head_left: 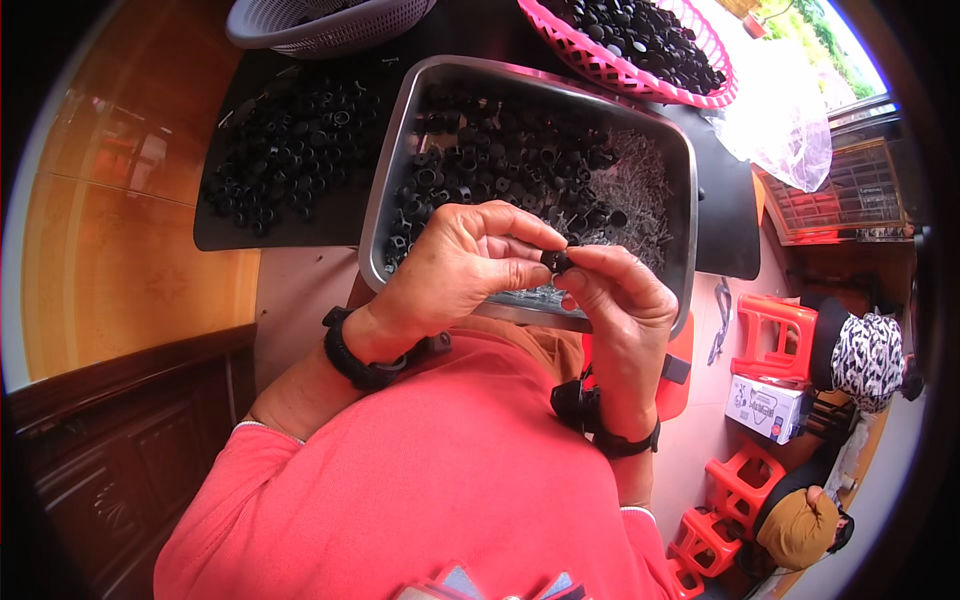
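My left hand (462,262) and my right hand (628,300) meet above the near side of a metal tray (690,160). Between their fingertips they pinch a small black plastic part (556,262), largely covered by the fingers. Thumb and index finger of each hand are closed on it. Below my hands, the tray holds many small black ring-shaped plastic parts (490,155) on its left and middle. A heap of thin, clear or silvery pieces (640,185) lies on its right side.
Loose black parts (300,140) cover the dark tabletop (345,215) left of the tray. Behind stand a pale basket (335,32) and a pink basket (570,50) of black caps. Red stools (775,335), a white box (765,408) and two seated people are at right.
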Demonstrator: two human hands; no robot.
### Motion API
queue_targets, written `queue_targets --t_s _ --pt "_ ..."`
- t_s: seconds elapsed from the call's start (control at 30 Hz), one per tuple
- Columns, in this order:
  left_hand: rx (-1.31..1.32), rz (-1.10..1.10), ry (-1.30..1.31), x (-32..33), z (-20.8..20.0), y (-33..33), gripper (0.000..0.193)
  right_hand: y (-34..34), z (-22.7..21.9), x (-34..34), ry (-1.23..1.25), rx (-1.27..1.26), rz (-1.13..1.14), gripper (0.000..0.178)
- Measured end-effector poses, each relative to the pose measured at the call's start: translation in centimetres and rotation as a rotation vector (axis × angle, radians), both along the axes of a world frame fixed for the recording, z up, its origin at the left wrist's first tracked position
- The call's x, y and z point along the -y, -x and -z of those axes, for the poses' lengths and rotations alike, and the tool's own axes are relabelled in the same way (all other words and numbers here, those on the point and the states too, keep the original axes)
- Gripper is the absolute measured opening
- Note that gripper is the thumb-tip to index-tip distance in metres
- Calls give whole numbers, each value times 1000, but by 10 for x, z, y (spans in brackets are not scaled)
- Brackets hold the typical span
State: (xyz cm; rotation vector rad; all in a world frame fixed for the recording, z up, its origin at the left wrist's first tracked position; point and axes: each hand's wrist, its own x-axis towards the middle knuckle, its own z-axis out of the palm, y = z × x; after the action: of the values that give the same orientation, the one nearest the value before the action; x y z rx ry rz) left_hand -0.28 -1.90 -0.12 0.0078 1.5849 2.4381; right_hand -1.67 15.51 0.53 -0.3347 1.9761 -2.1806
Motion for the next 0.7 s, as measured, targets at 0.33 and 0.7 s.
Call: queue_targets --t_s 0.33,0.7 --pt "-7 -47 102 0 -3 0 22 4 -5 -2 162 272 -18 16" --pt "6 -57 44 -3 -10 0 29 7 -6 -1 161 266 -50 16"
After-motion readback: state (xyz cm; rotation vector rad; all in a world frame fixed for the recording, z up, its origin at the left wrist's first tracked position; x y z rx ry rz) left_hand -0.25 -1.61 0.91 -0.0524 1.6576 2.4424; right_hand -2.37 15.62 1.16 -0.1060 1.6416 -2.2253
